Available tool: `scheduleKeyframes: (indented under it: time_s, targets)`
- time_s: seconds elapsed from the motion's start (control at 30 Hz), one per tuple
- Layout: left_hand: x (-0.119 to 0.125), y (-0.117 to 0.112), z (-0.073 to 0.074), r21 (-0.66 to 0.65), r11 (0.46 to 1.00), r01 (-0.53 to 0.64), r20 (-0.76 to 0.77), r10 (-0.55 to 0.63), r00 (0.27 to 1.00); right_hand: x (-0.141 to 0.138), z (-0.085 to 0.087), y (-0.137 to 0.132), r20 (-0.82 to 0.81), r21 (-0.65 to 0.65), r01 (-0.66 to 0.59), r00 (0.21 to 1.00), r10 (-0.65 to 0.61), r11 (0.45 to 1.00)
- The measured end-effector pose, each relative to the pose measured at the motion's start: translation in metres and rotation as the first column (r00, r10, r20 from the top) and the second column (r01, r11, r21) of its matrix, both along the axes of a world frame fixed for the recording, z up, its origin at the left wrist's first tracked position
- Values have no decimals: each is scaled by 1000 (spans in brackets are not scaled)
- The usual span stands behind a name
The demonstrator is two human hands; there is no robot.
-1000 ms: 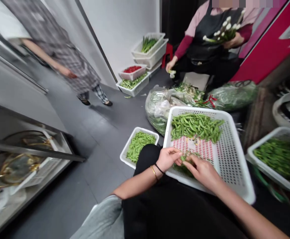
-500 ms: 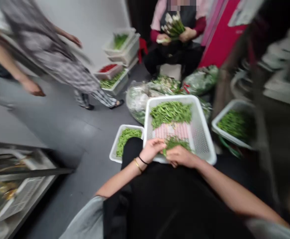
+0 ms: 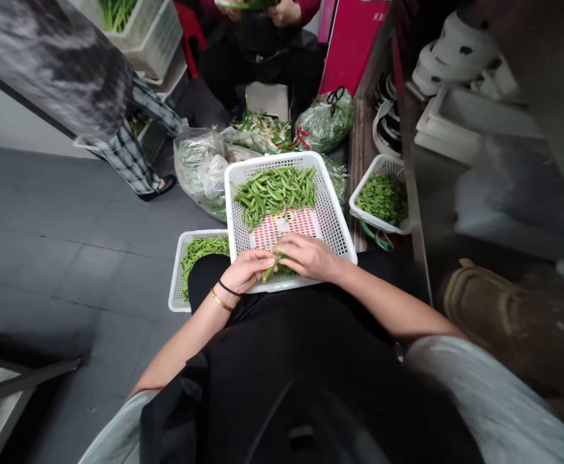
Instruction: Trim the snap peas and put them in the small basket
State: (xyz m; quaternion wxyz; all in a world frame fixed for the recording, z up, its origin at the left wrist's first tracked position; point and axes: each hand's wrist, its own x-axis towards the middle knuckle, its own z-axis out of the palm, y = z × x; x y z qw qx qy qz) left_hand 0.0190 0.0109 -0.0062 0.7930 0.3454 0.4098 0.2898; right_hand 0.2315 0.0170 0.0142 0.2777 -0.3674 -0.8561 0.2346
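Well, both hands are working pea pods over a white basket

The left hand [image 3: 247, 270] and the right hand [image 3: 308, 256] are curling nearly shut and meeting above the near edge of a white perforated plastic basket [image 3: 332, 216], pinching a small bunch of pea pods [image 3: 276, 268] between their fingers; which hand is gripping harder I cannot tell. The basket is resting against the person's black-clad lap [image 3: 286, 361], with a larger heap of pods [image 3: 274, 193] lying at its far end and a red-and-white mat [image 3: 286, 229] lining its floor. A smaller white tray [image 3: 176, 283] of pods is sitting on the floor just left of the basket, and a second white tray [image 3: 378, 222] is standing to its right. Bulging plastic bags [image 3: 199, 171] of greens are lying beyond it, before a seated co-worker [image 3: 262, 58], while a person in plaid trousers [image 3: 129, 158] is standing to the left
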Motion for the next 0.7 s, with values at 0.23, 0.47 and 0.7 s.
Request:
scheduleKeyframes:
  time_s: [0.23, 0.47, 0.7]
  targets:
    - [-3, 1, 16, 608, 692, 389, -551, 16, 834, -25, -24, 6, -186, -370, -138, 980, 73, 919]
    - [-29, 11, 7, 570, 788, -235, -242, 434, 868, -2, -58, 43, -161, -872, -103, 984, -81, 479]
    - [-32, 24, -3, -9, 929, -369, 121, 367, 922, -45, -80, 124, 503, -447, 429, 846, -177, 785]
